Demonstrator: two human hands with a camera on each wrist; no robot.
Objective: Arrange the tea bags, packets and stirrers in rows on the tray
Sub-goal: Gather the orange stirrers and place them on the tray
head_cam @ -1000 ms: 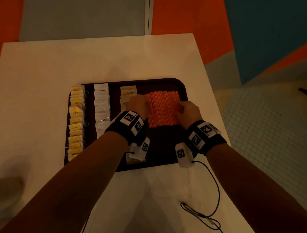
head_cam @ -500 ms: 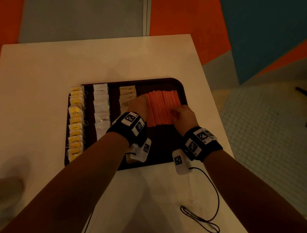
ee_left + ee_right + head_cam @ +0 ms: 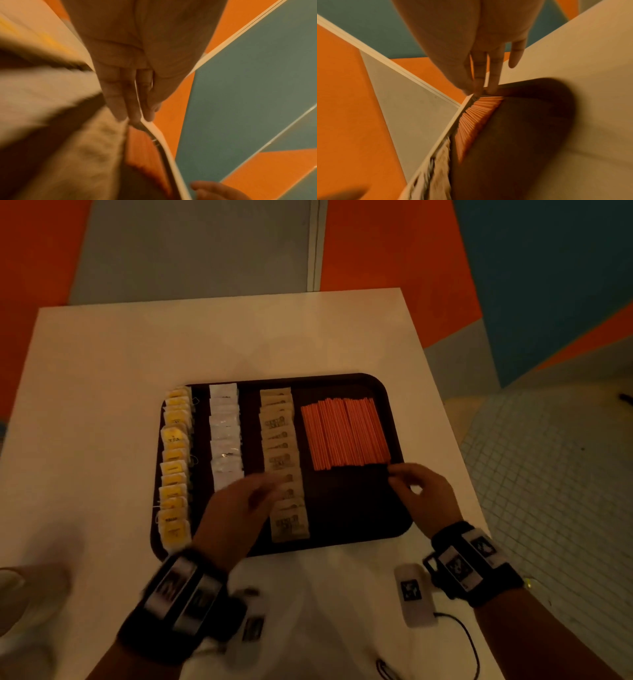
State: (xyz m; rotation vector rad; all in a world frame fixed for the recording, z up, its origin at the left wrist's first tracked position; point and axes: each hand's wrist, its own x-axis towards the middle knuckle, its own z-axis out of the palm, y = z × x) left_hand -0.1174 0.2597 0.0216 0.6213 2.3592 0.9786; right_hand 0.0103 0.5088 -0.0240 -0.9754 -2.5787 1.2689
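A dark brown tray (image 3: 356,529) lies on the white table. From left to right it holds a column of yellow tea bags (image 3: 175,467), a column of white packets (image 3: 224,436), a column of tan packets (image 3: 282,453) and a flat block of orange stirrers (image 3: 346,434). My left hand (image 3: 239,508) hovers, blurred, over the near end of the white and tan columns with fingers relaxed and nothing in it. My right hand (image 3: 416,491) hangs over the tray's right rim, just below the stirrers' near right corner, fingers loose and empty. In the right wrist view the stirrers (image 3: 474,119) lie beyond the fingertips (image 3: 491,89).
The white table (image 3: 239,337) ends close to the tray's right side, with tiled floor (image 3: 548,474) beyond. A black cable (image 3: 469,648) trails on the table near my right wrist. A pale object (image 3: 13,594) sits at the left edge.
Both hands have let go of the stirrer block's sides and drawn back toward me. The left hand now hovers over the packet columns, the right by the tray's right rim.
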